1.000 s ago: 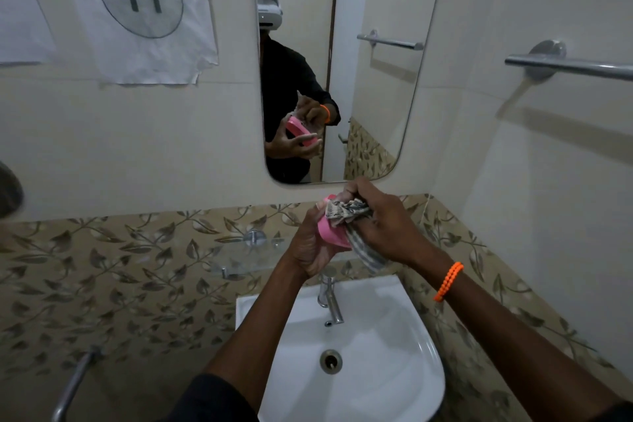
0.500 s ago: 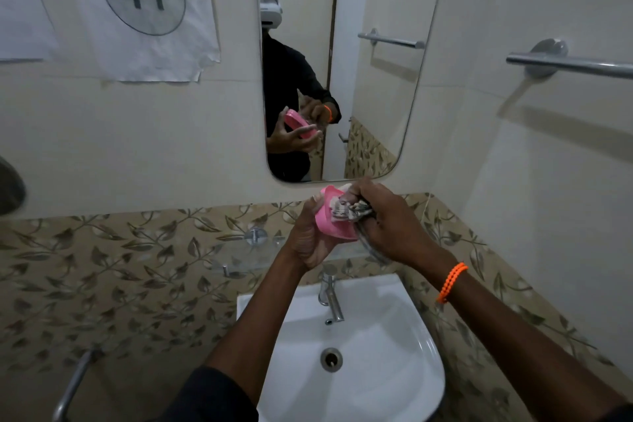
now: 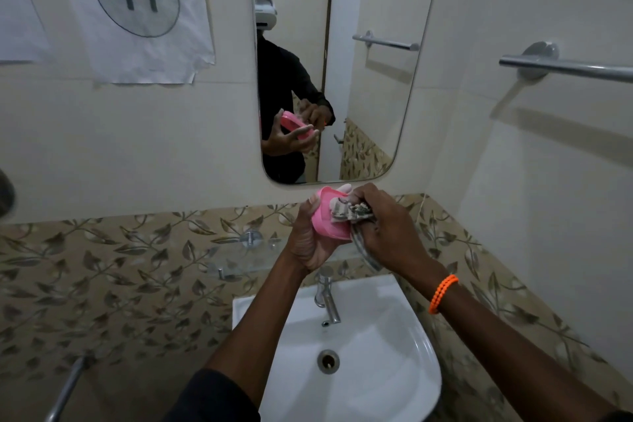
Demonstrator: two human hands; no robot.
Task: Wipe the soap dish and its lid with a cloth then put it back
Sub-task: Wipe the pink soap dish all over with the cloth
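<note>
Pink soap dish [image 3: 325,221] cupped in left-hand fingers [image 3: 342,189], cloth [image 3: 352,214] pressed inside.

Soap dish [image 3: 325,219] above sink [image 3: 387,346], below mirror [image 3: 373,62]; tap [image 3: 327,298] between.

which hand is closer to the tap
Left. The left hand, gripping the pink soap dish, hangs just above the tap. The right hand, holding the cloth, sits up and to the tap's right.
</note>
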